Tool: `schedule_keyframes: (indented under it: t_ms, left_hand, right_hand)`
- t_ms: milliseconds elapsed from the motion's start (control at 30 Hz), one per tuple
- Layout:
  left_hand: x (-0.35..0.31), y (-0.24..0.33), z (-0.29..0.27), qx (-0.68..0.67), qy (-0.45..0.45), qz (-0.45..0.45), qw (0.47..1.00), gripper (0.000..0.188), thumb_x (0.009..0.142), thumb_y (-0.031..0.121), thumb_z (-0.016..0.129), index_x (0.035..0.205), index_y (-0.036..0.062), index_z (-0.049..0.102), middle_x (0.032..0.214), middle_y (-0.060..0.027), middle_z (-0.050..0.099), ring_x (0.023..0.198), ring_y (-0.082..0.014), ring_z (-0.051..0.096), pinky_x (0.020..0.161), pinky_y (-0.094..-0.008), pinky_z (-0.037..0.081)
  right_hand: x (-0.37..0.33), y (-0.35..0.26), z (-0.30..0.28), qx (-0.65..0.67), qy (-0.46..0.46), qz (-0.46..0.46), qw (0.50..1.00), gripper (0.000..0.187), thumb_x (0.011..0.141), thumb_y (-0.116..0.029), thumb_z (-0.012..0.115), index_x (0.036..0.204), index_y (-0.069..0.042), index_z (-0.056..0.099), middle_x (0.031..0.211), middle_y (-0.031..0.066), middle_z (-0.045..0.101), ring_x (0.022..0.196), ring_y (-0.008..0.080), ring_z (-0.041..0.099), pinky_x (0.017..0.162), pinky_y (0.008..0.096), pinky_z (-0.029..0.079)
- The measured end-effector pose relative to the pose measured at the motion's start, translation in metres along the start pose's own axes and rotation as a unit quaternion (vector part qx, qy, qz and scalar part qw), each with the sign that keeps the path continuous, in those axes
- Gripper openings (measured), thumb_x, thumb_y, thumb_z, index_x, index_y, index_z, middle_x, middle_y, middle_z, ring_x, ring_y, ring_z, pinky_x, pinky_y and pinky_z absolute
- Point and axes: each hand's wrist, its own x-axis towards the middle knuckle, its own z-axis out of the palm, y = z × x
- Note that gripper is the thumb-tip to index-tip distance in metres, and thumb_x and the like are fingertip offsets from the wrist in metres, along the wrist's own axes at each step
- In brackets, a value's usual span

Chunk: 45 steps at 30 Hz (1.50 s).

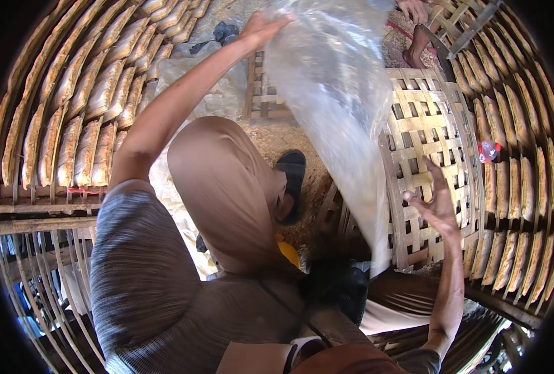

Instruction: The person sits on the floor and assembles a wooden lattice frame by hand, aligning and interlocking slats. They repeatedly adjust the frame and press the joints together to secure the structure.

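Note:
My left arm reaches up and away, and my left hand [266, 28] is closed on the edge of a large clear plastic sheet [336, 81]. The sheet hangs in loose, crumpled folds from the far side down toward my lap. At the right, my right hand [438, 209] has its thumb and fingers spread, with nothing in them. It is over a woven bamboo tray [417, 118], whose left side the sheet partly covers. Whether the right fingers touch the tray, I cannot tell.
Stacked rows of brown-edged pale slabs rise at left [80, 124] and right [507, 181]. Another person's hand [412, 9] and foot [416, 53] are at the far right, near another woven frame [467, 28]. More plastic [211, 81] lies far left. A dark slipper [292, 168] is on my foot.

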Motion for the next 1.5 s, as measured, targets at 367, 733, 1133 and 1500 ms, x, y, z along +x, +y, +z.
schedule_keyframes:
  t_ms: [367, 733, 1133, 1500]
  left_hand:
    - [0.056, -0.175, 0.042, 0.13, 0.139, -0.077, 0.979, 0.061, 0.091, 0.06, 0.074, 0.125, 0.0092, 0.077, 0.097, -0.0279, 0.077, 0.097, -0.0421, 0.076, 0.088, -0.0482, 0.06]
    - [0.105, -0.302, 0.046, 0.219, 0.295, -0.067, 0.928, 0.111, 0.087, 0.055, 0.078, 0.162, -0.0068, 0.022, 0.145, -0.0368, 0.053, 0.134, -0.051, 0.056, 0.112, -0.0535, 0.047]
    - [-0.057, -0.213, 0.187, 0.226, 0.086, -0.051, 0.969, 0.097, 0.093, 0.063, 0.066, 0.161, 0.0019, 0.033, 0.157, -0.0271, 0.041, 0.148, -0.0449, 0.038, 0.123, -0.0705, 0.019]
    - [0.014, -0.284, 0.239, 0.263, 0.21, -0.137, 0.932, 0.025, 0.089, 0.033, 0.071, 0.113, 0.0257, 0.071, 0.129, -0.0046, 0.063, 0.125, -0.0301, 0.055, 0.109, -0.0567, 0.032]
  right_hand:
    - [-0.001, 0.021, 0.084, -0.282, 0.049, -0.013, 0.958, 0.115, 0.071, -0.04, 0.086, 0.167, -0.009, 0.031, 0.172, 0.0282, 0.017, 0.161, 0.0514, 0.005, 0.117, 0.0827, 0.003]
    - [0.013, 0.032, 0.089, -0.303, 0.062, -0.073, 0.948, 0.113, 0.08, -0.065, 0.074, 0.167, -0.008, 0.032, 0.174, 0.0247, 0.019, 0.162, 0.0472, 0.009, 0.122, 0.0762, 0.005]
    - [0.01, 0.033, 0.093, -0.326, 0.06, -0.023, 0.943, 0.102, 0.091, -0.076, 0.052, 0.168, -0.012, 0.031, 0.173, 0.0257, 0.02, 0.16, 0.0498, 0.013, 0.119, 0.0803, 0.006]
    - [0.012, 0.034, 0.091, -0.325, 0.042, -0.019, 0.945, 0.105, 0.092, -0.083, 0.047, 0.166, -0.009, 0.035, 0.171, 0.0284, 0.021, 0.161, 0.0507, 0.011, 0.119, 0.0798, 0.002]
